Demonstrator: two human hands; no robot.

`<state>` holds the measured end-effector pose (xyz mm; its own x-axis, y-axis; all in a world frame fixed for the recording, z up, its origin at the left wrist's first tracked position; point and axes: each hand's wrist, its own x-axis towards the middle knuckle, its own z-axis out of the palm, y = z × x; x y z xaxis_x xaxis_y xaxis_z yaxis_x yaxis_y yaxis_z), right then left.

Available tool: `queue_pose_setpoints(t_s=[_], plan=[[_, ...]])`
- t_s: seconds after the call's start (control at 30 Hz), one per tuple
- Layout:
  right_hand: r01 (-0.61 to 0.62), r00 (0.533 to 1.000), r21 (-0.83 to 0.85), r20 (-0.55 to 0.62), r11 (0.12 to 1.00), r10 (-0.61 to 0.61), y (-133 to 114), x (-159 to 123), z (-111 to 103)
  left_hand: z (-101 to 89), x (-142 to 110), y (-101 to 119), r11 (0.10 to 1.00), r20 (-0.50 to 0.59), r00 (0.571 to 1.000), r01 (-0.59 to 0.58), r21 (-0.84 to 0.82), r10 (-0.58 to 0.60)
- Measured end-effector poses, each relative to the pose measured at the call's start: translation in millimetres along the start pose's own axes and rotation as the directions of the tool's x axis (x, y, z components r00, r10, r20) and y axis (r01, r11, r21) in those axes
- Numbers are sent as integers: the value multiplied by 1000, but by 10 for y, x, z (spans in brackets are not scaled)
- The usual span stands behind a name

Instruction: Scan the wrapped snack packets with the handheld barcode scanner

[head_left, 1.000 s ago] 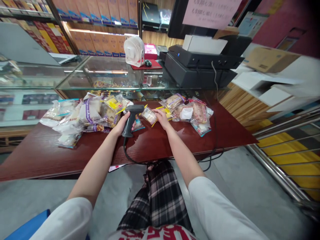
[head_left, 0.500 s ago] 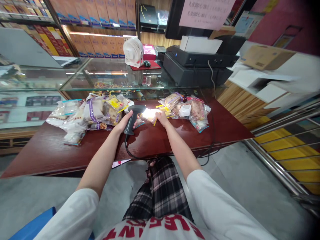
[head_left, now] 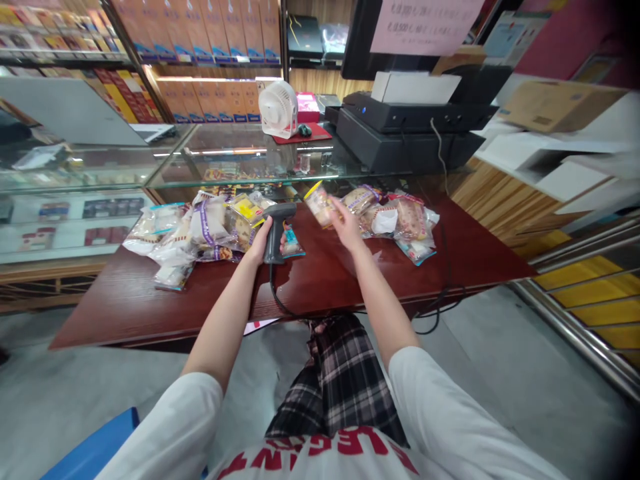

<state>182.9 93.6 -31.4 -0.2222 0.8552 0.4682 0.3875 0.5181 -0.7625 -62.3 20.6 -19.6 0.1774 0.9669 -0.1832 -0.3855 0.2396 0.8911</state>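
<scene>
My left hand (head_left: 261, 243) is closed round the grip of a black barcode scanner (head_left: 273, 233), whose cord runs down over the table's front edge. In my right hand (head_left: 346, 225) is a small yellow-topped snack packet (head_left: 319, 204), tilted and held at its lower right side. Just behind the scanner lies a blue-edged packet (head_left: 294, 243), partly hidden by it. Left of the scanner is a pile of bagged snacks (head_left: 207, 223), some with purple bands. More bagged snacks (head_left: 395, 217) lie to the right of my right hand.
The dark red table (head_left: 320, 287) stands before a glass display counter (head_left: 225, 157). On the counter are a white fan (head_left: 278, 110), a mouse (head_left: 305, 130) and a black cash-register unit (head_left: 400, 143). A metal rail (head_left: 575, 333) stands at the right. A loose black cable (head_left: 440, 303) crosses the table's front edge.
My right hand has lifted the packet away from the scanner, up and to the right. The bright scanner light on it is gone. The camera view has shifted slightly left.
</scene>
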Motion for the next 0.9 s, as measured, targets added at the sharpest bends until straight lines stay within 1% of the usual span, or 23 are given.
queue_pose_setpoints(t_s=[0.03, 0.07, 0.1, 0.13, 0.2, 0.27, 0.3, 0.37, 0.43, 0.47, 0.5, 0.53, 0.57, 0.6, 0.63, 0.67, 0.73, 0.83, 0.9], plan=[[30, 998, -90, -58, 995, -36, -74, -17, -87, 0, 0, 11, 1000, -20, 1000, -14, -18, 14], [33, 991, -206, -120, 978, -58, -133, -45, -177, -2, 1, 21, 999, -43, 999, -30, -33, 28], [-4, 980, -325, -187, 946, -60, -172, -83, -263, -6, 5, 28, 998, -69, 997, -45, -43, 42], [-53, 974, -425, -223, 904, -48, -189, -131, -339, -13, 13, 33, 997, -96, 994, -58, -48, 53], [-130, 976, -569, -216, 812, 5, -166, -249, -434, -35, 37, 31, 997, -144, 988, -69, -45, 62], [-145, 987, -650, -143, 746, 68, -110, -378, -444, -59, 69, 15, 996, -174, 982, -75, -37, 68], [-136, 991, -668, -105, 731, 88, -90, -436, -419, -66, 84, 4, 996, -181, 981, -79, -35, 71], [-104, 994, -666, -58, 739, 88, -101, -522, -325, -68, 104, -23, 996, -168, 983, -80, -49, 71], [-46, 999, -623, -11, 781, 50, -184, -561, -181, -47, 106, -48, 994, -115, 991, -73, -86, 63], [2, 999, -592, 35, 806, 23, -242, -567, -94, -30, 100, -59, 992, -80, 995, -71, -103, 63], [74, 992, -552, 124, 830, -7, -301, -569, -1, -10, 91, -69, 991, -44, 997, -68, -111, 64], [168, 968, -498, 245, 851, -48, -354, -569, 94, 10, 79, -76, 992, -14, 998, -67, -109, 66], [250, 931, -442, 354, 862, -88, -395, -572, 187, 28, 65, -80, 993, 5, 998, -69, -100, 70], [303, 892, -405, 438, 862, -108, -422, -577, 272, 44, 51, -79, 994, 14, 997, -72, -85, 73], [316, 869, -386, 483, 867, -102, -435, -587, 343, 57, 37, -75, 995, 11, 997, -74, -71, 75], [307, 861, -375, 502, 874, -87, -436, -600, 397, 64, 23, -67, 995, -4, 997, -77, -61, 77], [248, 879, -390, 476, 887, -36, -418, -635, 445, 67, 4, -41, 993, -48, 994, -103, -63, 100], [152, 926, -377, 377, 914, 2, -378, -683, 407, 49, -6, 5, 981, -104, 984, -158, -112, 147], [73, 958, -279, 288, 958, 11, -335, -687, 363, 36, -9, 31, 976, -114, 981, -170, -137, 155]])
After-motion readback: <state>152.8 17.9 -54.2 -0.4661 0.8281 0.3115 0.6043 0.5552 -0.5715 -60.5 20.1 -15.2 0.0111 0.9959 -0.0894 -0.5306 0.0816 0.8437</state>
